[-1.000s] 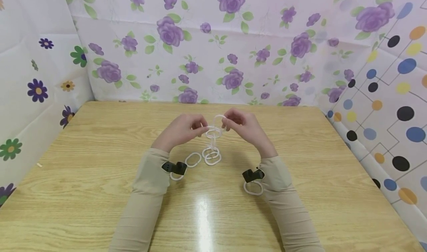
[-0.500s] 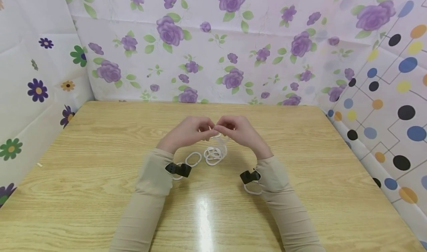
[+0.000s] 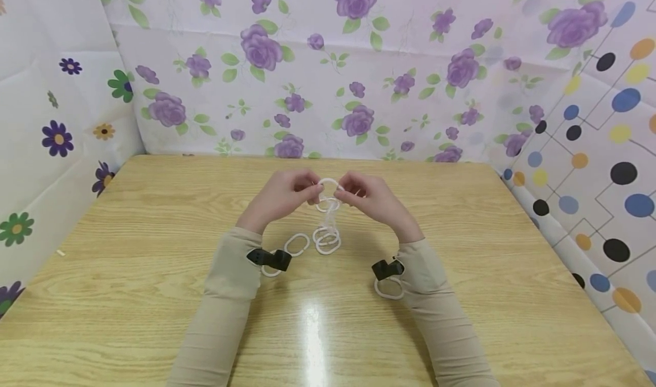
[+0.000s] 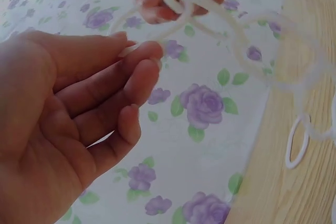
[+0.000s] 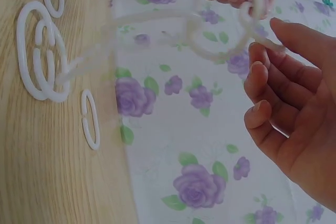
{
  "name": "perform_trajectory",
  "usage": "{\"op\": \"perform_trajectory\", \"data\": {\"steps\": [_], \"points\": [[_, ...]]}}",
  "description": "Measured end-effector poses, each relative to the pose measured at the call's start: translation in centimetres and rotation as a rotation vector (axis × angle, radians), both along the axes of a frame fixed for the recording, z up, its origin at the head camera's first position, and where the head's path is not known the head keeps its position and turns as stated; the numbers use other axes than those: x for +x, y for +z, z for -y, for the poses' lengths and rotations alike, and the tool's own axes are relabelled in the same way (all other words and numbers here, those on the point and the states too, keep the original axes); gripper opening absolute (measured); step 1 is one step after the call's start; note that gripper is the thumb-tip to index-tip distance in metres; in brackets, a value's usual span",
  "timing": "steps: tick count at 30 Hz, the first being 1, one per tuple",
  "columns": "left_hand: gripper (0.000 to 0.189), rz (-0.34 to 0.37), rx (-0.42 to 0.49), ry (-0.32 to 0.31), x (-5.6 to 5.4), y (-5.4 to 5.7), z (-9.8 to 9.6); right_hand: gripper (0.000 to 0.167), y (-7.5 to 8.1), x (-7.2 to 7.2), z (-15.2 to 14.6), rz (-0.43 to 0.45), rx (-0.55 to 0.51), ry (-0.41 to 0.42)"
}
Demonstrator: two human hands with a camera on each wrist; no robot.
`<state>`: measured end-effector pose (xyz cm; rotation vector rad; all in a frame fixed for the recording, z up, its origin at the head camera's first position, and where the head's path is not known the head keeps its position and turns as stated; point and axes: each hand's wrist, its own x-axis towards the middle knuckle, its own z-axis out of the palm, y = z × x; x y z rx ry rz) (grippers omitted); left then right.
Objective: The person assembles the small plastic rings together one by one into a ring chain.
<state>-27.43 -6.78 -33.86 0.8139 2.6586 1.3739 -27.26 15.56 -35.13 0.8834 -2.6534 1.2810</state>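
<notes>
Between both hands, over the middle of the table, a white plastic link (image 3: 328,180) is held up like an arch. My left hand (image 3: 283,199) pinches one side of it between thumb and index finger; my right hand (image 3: 378,202) pinches the other. From it hangs a chain of white links, whose upper link (image 4: 212,6) loops through near the fingers in the left wrist view. The hanging part is blurred. Lower links of the chain (image 5: 22,40) rest overlapped on the wood in the right wrist view. Each of those links is an oval with a small gap.
Loose white links lie on the table (image 3: 318,341): one oval link (image 3: 296,255) left of the chain, a second link (image 3: 271,275) partly under the left wrist camera, and a third link (image 3: 388,297) by the right wrist. Flowered cloth (image 3: 205,91) walls the back.
The hands came together at the held link, covering it, then drew apart and rose slightly, so the arch shows between them. The hanging chain swung right and back. The loose links stayed put.
</notes>
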Motion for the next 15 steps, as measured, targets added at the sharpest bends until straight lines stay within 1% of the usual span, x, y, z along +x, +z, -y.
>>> {"op": "perform_trajectory", "data": {"steps": [4, 8, 11, 15], "points": [[0.018, 0.022, 0.092, 0.027, -0.05, 0.14, -0.1, 0.009, 0.18, 0.01, -0.14, -0.008, -0.013, -0.003], [0.017, 0.031, 0.139, 0.034, -0.04, 0.16, -0.15, 0.011, 0.45, 0.15, -0.17, -0.028, -0.042, -0.031], [0.016, 0.05, 0.138, 0.017, -0.02, 0.16, -0.06, 0.012, 0.51, 0.19, -0.17, -0.045, -0.049, -0.059], [0.021, 0.043, 0.074, -0.014, 0.02, 0.17, 0.22, 0.013, 0.52, 0.22, -0.19, -0.052, -0.051, -0.078]]}}
